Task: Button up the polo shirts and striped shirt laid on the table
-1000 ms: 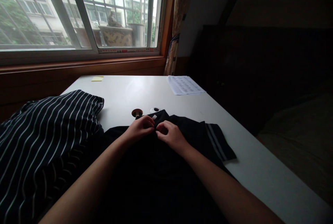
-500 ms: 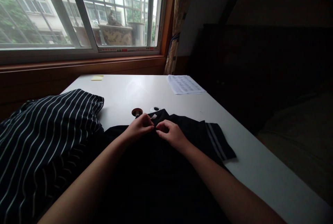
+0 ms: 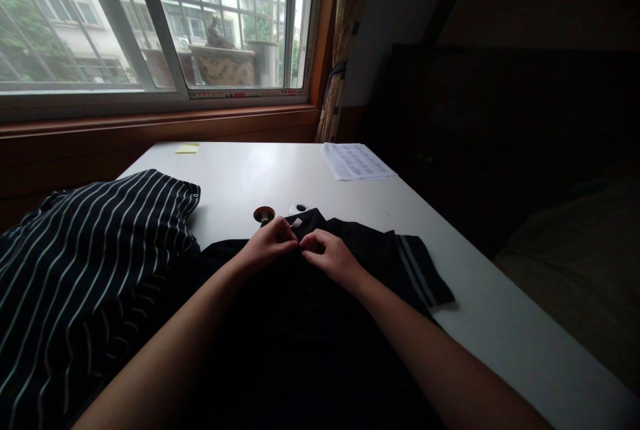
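Observation:
A black short-sleeved shirt (image 3: 365,243) lies spread on the white table, its right-hand sleeve crossed by two grey stripes. Near its collar, my left hand (image 3: 273,238) and my right hand (image 3: 327,253) meet, thumbs and fingertips pinched on the dark cloth almost touching each other. What exactly sits between the fingertips is too dark and small to make out beyond the cloth. Just above the hands a small white label (image 3: 297,223) shows inside the collar.
A black-and-white striped garment (image 3: 105,250) is heaped at the left. Behind the collar are a round hole (image 3: 264,214) in the white table (image 3: 270,173) and a white ring-shaped piece (image 3: 299,209). Printed sheets (image 3: 357,162) and yellow sticky notes (image 3: 187,149) lie toward the back.
Almost nothing differs. Both hands keep their pinch at the collar, with only a very slight shift of the fingertips.

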### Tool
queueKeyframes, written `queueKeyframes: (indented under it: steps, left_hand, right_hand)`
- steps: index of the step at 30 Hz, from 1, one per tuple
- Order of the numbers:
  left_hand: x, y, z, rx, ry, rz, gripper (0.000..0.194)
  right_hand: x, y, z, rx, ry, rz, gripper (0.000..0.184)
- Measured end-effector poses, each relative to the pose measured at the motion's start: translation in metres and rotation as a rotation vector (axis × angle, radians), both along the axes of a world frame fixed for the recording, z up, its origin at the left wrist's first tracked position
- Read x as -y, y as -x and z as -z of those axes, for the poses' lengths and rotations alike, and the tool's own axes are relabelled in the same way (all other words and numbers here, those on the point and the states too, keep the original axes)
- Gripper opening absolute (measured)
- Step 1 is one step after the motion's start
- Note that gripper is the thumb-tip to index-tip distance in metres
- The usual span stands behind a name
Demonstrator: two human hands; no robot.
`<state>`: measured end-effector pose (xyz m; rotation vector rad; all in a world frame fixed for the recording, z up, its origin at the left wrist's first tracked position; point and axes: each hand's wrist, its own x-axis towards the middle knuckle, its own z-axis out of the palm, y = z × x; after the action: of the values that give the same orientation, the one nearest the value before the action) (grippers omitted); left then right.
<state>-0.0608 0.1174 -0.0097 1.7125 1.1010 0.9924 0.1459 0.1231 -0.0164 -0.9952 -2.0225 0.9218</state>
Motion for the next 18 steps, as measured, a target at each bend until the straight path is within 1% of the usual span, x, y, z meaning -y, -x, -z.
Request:
queueKeyframes:
  steps: [5,8,18]
  left_hand:
    - [0.0016,-0.001,-0.0026,-0.008,0.023,-0.008,0.021]
    - [0.0015,-0.0009,-0.0042,-0.046,0.012,-0.014,0.02]
    - [-0.0017,0.0018,-0.0033,-0.13,-0.032,0.05,0.015]
  right_hand:
    - [0.0006,0.0004,-0.0016,0.0,-0.001,0.002,0.014]
    - [0.0015,0.001,-0.0022,0.007,0.0,0.012,0.014]
    - [0.0015,0.0002,-0.0027,0.032,0.009,0.045,0.011]
